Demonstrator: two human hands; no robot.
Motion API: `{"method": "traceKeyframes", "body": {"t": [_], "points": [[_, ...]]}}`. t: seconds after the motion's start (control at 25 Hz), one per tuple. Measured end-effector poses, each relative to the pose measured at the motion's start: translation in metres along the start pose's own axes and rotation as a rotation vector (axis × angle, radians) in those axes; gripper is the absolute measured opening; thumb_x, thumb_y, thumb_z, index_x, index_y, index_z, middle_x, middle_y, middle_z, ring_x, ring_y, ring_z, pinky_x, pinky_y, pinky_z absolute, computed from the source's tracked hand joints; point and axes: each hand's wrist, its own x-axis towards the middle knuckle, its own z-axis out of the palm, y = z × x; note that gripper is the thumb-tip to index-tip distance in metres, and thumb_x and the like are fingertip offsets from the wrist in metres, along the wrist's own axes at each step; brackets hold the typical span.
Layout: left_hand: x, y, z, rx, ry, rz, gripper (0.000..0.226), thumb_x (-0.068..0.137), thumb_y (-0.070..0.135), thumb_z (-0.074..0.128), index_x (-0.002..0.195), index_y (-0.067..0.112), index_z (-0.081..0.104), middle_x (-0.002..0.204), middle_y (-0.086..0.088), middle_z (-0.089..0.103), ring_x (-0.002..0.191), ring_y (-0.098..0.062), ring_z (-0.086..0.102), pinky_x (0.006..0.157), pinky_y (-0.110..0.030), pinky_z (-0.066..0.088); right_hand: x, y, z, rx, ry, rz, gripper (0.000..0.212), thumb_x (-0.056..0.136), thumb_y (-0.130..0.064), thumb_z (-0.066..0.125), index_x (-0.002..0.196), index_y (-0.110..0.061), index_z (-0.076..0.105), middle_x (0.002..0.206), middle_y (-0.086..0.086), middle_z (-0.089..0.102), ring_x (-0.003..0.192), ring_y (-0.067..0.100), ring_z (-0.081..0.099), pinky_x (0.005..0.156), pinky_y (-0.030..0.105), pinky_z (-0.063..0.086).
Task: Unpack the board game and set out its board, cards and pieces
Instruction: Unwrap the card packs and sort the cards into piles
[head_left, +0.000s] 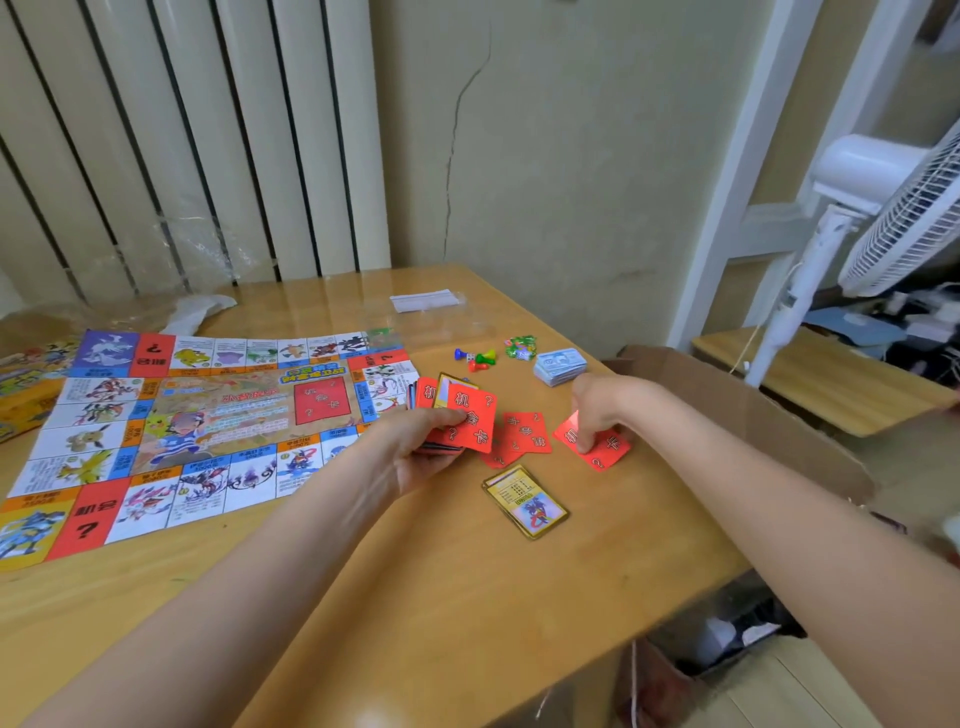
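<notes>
The paper game board (171, 431) lies flat on the left of the wooden table (426, 582). My left hand (421, 447) grips a fanned stack of cards (460, 413), a red card on top. My right hand (597, 408) pinches a single red card (602, 448) that lies on the table. Two more red cards (522, 434) lie between my hands. In front of them is a small pile of yellow-framed cards (525, 501). Farther back are coloured pawns with a die (475, 358), a bundle of blue play money (560, 366) and a green packet (520, 347).
The yellow game box (23, 395) sits at the table's left edge. Clear plastic wrap (441, 317) and a white slip lie at the back. An open cardboard box (748, 415) stands by the table's right edge, a white fan (883, 218) behind it.
</notes>
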Motion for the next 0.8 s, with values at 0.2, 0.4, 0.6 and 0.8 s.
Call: {"method": "traceKeyframes", "body": {"t": [0.2,0.4,0.6,0.8], "points": [[0.003,0.002,-0.007,0.009,0.021,0.027,0.013,0.084,-0.003,0.061,0.087,0.008,0.053,0.081,-0.01,0.063,0.07,-0.017,0.061,0.053,-0.026,0.054,0.008,0.01,0.001,0.149,-0.024,0.06,0.056,0.073,-0.023,0.078,0.119,-0.005,0.052,0.102,0.011,0.06,0.072,0.022,0.051,0.061,0.029,0.043],[0.002,0.005,-0.006,0.017,0.023,0.025,0.014,0.085,-0.003,0.061,0.086,0.008,0.053,0.078,-0.01,0.062,0.068,-0.017,0.06,0.043,-0.022,0.051,0.014,0.018,-0.004,0.573,0.046,0.069,0.023,0.079,-0.009,0.07,0.083,-0.01,0.048,0.074,0.008,0.053,0.058,0.017,0.046,0.053,0.027,0.036],[-0.001,0.007,-0.003,-0.027,-0.033,-0.041,0.012,0.086,-0.004,0.058,0.081,0.006,0.053,0.071,-0.01,0.064,0.062,-0.017,0.061,0.058,-0.029,0.056,0.009,-0.02,0.001,0.865,0.024,0.023,0.022,0.085,-0.005,0.064,0.102,-0.005,0.05,0.103,0.012,0.062,0.103,0.028,0.061,0.092,0.04,0.05],[0.002,0.009,0.006,-0.029,-0.026,-0.051,0.011,0.088,-0.004,0.055,0.081,0.004,0.051,0.078,-0.011,0.059,0.069,-0.018,0.057,0.076,-0.033,0.049,0.011,-0.054,0.008,0.504,0.18,-0.043,0.039,0.079,-0.017,0.071,0.111,-0.008,0.051,0.117,0.012,0.058,0.098,0.021,0.055,0.072,0.027,0.045]]}}
